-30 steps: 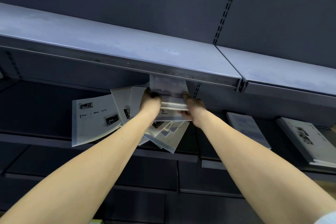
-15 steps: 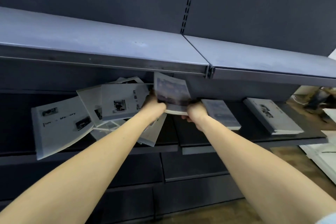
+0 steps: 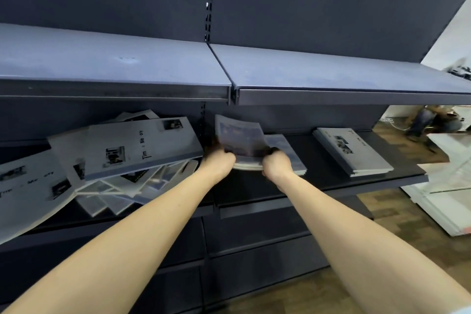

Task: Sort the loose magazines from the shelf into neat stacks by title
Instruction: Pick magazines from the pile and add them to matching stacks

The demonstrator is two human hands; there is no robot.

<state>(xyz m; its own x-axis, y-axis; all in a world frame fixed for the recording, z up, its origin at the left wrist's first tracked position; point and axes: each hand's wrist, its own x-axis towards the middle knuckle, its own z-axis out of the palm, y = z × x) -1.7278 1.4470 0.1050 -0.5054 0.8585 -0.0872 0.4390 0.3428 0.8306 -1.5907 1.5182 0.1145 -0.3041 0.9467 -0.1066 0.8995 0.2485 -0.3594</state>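
Observation:
Both hands grip a small bundle of photo-cover magazines [image 3: 242, 139], tilted up under the upper shelf. My left hand [image 3: 219, 159] holds its left edge and my right hand [image 3: 276, 163] holds its lower right corner. The bundle hangs over a flat stack with the same cover [image 3: 288, 153] on the dark middle shelf [image 3: 331, 181]. To the left lies a messy heap of loose magazines [image 3: 122, 160], the top ones white with the title "Time Memory". Another neat stack of white magazines [image 3: 353, 151] sits further right.
The grey upper shelf [image 3: 229, 89] juts out just above the hands. Dark lower shelves [image 3: 254, 237] run below. White boards [image 3: 448, 201] lean on the wooden floor at the right, past the end of the shelving.
Both hands carried the bundle to the right, away from the loose heap and over the matching stack. The view swung right, showing more floor.

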